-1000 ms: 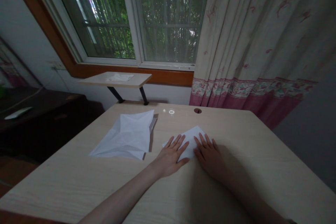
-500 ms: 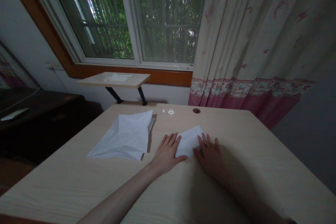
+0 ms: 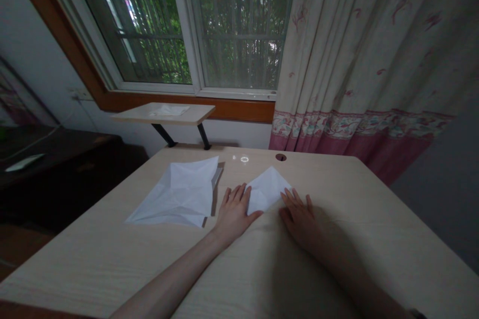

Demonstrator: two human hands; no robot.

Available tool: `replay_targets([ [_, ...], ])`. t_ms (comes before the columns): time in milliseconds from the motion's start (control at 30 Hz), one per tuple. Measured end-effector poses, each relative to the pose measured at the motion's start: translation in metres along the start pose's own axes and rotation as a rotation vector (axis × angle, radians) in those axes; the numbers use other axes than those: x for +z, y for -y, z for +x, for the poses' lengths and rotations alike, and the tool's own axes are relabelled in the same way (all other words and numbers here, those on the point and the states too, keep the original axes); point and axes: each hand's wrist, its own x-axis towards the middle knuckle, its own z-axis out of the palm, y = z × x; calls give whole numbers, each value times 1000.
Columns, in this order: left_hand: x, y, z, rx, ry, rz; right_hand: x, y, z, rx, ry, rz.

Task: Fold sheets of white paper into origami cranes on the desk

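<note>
A small folded sheet of white paper (image 3: 267, 189) lies on the pale wooden desk (image 3: 209, 269), one corner pointing away from me. On its left edge rests my left hand (image 3: 235, 212), palm down with the fingers stretched out and the thumb along the near edge. My right hand (image 3: 301, 217) is at the right corner, its fingertips touching the paper and its fingers spread. Neither hand grips anything. To the left sits a larger stack of creased white paper sheets (image 3: 183, 192), slightly raised at its right side.
A small raised shelf (image 3: 194, 113) on black legs stands at the desk's far left, with crumpled white paper (image 3: 170, 110) on it. A round cable hole (image 3: 280, 157) is near the far edge. Behind are a window (image 3: 239, 25) and a curtain (image 3: 337, 60). A dark cabinet (image 3: 56, 159) is at left.
The folded paper has slid away from me and a little left, turning so its corner points farther back. My left hand has shifted slightly forward and left; my right hand has barely moved.
</note>
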Motion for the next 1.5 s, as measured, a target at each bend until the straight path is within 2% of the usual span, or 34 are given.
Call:
replay_targets([
  [133,-1,-1,0,-4,2,6,0,-1,0,-2,54,9],
  [367,-14,-8,0,25,-102,-23,-2,2,0,-12,82,-19],
  [633,-15,-8,-1,-69,-104,10,-1,1,-1,-32,77,-40],
  [1133,-11,-8,-1,-48,-48,52,-1,0,-1,-28,101,-50],
  [1500,-24,-14,-2,-16,-130,35,2,-3,-2,-47,63,-49],
])
